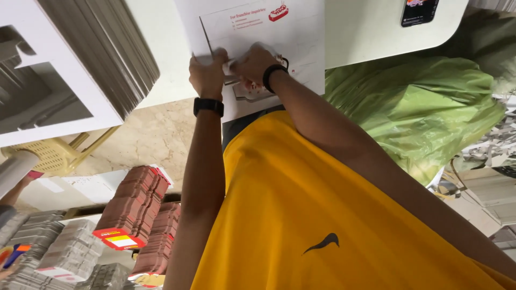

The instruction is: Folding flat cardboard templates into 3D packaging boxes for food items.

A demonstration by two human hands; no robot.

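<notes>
Far left: big stack of flat cardboard sheets [102, 53] with white faces, leaning at the counter's left end. Below it a yellow plastic chair [54, 153] on the marble floor [156, 134]. Bottom left: bundles of folded red cartons [137, 207] and grey cartons [70, 249], stacked close together.

Centre: left hand [207, 72], black watch on the wrist, fingers curled and pressed down on the white printed carton blank [269, 32]. The blank lies flat on the white counter [376, 27], its near edge hanging over the counter rim. Right hand [255, 64], black band on the wrist, just beside the left, nearly touching it, fingers bent and pinching a small flap of the same blank; exact grip is hidden by the knuckles. Both forearms reach up from a yellow shirt [322, 215] filling the lower middle.

Right: black phone [419, 11] lying on the counter near its top edge, well apart from the hands. Below the counter a large green plastic bag [424, 113], and paper scraps [494, 145] at far right.
</notes>
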